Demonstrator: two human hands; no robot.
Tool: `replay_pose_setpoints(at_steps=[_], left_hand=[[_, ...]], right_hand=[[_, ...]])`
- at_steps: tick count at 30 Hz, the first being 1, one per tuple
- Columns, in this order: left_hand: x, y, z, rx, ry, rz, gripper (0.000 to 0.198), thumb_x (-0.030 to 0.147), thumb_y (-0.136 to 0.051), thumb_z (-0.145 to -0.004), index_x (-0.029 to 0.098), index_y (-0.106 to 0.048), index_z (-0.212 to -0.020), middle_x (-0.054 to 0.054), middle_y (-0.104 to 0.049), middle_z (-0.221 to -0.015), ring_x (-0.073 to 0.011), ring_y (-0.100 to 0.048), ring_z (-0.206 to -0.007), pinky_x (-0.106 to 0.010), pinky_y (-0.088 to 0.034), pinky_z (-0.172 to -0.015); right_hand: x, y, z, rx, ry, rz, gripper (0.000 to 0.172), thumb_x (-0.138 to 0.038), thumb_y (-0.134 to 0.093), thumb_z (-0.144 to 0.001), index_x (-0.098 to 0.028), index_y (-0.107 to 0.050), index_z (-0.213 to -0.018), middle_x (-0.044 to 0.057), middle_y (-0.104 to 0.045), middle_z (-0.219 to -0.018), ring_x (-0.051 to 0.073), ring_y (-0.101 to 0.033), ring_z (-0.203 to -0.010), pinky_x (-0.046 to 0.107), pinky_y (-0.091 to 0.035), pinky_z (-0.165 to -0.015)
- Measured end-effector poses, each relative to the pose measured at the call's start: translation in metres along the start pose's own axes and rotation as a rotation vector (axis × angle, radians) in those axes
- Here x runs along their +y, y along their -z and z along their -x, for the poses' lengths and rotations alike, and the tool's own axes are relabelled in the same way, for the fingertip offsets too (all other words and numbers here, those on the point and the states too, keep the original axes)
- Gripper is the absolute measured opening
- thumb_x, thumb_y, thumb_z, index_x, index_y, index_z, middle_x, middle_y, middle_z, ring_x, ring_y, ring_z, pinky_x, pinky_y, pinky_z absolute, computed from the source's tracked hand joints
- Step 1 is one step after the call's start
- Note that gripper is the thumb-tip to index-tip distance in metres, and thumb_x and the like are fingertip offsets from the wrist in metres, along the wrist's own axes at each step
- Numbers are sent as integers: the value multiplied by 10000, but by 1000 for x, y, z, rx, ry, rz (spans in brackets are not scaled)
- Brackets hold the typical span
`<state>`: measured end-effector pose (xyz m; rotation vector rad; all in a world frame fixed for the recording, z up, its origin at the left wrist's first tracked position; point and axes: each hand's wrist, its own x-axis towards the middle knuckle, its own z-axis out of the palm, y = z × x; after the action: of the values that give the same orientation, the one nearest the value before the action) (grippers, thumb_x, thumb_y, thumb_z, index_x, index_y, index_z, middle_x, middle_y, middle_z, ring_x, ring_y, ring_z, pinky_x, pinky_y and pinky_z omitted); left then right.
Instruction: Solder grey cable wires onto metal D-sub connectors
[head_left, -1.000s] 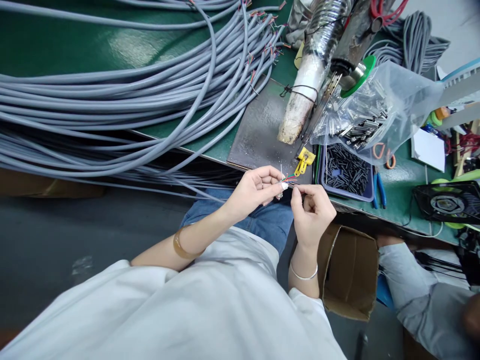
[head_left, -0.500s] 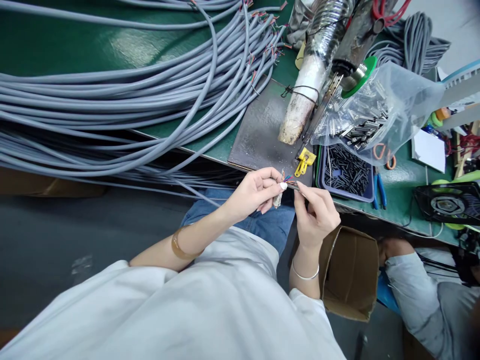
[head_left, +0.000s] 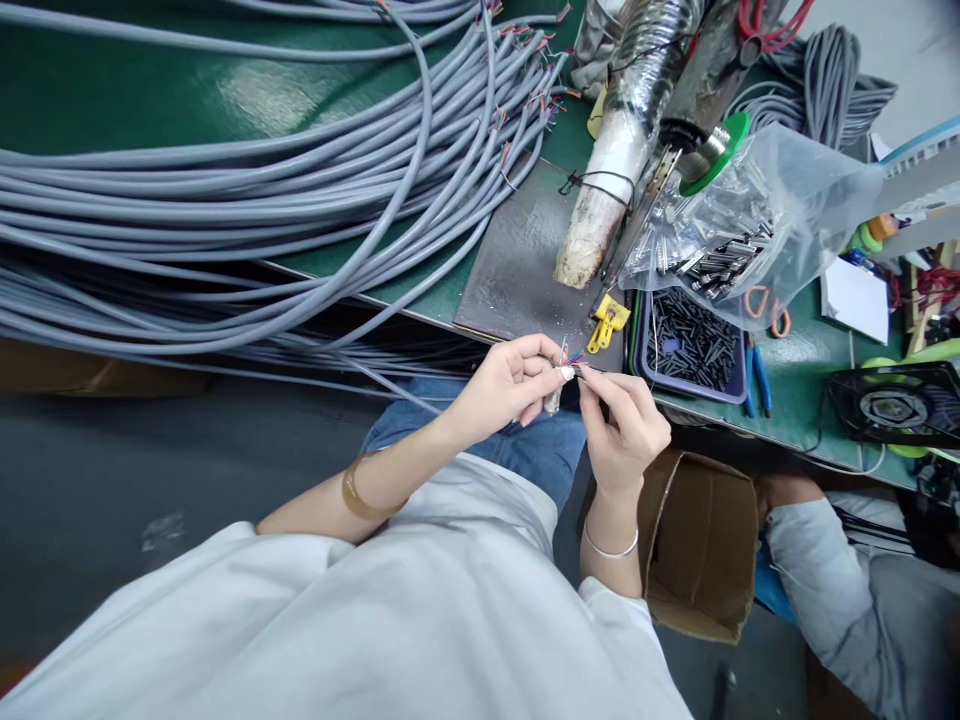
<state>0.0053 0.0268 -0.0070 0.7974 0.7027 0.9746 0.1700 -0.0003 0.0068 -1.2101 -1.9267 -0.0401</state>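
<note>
My left hand [head_left: 510, 385] is closed around the stripped end of a grey cable, whose thin coloured wires [head_left: 574, 357] stick out past my thumb. My right hand [head_left: 626, 425] meets it from the right, thumb and forefinger pinched on one of those wires at the tips. Both hands hover over my lap just in front of the table's edge, beside a small yellow clip [head_left: 607, 323] and a dark metal plate [head_left: 525, 265].
A thick bundle of grey cables [head_left: 247, 190] covers the green table [head_left: 90, 90]. A blue tray of small black sleeves [head_left: 694, 345], a clear bag of metal parts [head_left: 742, 235], a taped tool stand [head_left: 622, 160] and blue pliers [head_left: 757, 375] lie right. A cardboard box [head_left: 701, 545] and another person's sleeve [head_left: 840, 590] are lower right.
My right hand's fingers have shifted slightly left and up onto the wire ends. The left hand has stayed where it was. The other person's arm at lower right has moved a little.
</note>
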Motion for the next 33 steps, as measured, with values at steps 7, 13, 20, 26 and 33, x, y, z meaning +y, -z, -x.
replay_pose_setpoints(at_steps=[7, 13, 20, 26, 33], left_hand=[[3, -1, 0, -19, 19, 22, 283, 370, -739, -860, 177, -532, -852, 69, -609, -502, -35, -424, -301, -125, -293, -318], [5, -2, -1, -9, 52, 46, 254, 333, -717, -844, 188, -509, -823, 64, -610, -474, -43, -412, -277, -125, -283, -305], [7, 0, -1, -19, 95, 74, 206, 291, -689, -831, 188, -511, -810, 63, -600, -479, -51, -412, -270, -132, -286, -288], [9, 0, -1, -51, 147, 89, 210, 294, -686, -828, 193, -504, -804, 56, -595, -463, -60, -415, -282, -138, -291, -288], [2, 0, 3, 32, -68, -157, 211, 335, -700, -867, 173, -572, -914, 36, -642, -641, -44, -490, -404, -146, -391, -391]], right_hand=[[2, -3, -1, 18, 27, 30, 377, -73, -720, -872, -270, -701, -1193, -5, -754, -916, 80, -708, -738, 185, -552, -688], [3, -1, -1, -25, 35, 11, 309, -94, -700, -893, -270, -721, -1146, 4, -751, -903, 92, -711, -759, 207, -557, -697], [3, -3, -2, -32, 1, -29, 381, -100, -683, -905, -279, -689, -1241, 6, -757, -940, 91, -724, -758, 201, -565, -675], [4, -3, -2, -55, -12, -94, 233, -118, -677, -910, -259, -715, -1092, 17, -748, -923, 119, -713, -794, 247, -573, -690], [4, -2, -2, -194, -190, -169, 42, -189, -618, -958, -214, -635, -930, 2, -675, -860, 92, -624, -693, 230, -498, -634]])
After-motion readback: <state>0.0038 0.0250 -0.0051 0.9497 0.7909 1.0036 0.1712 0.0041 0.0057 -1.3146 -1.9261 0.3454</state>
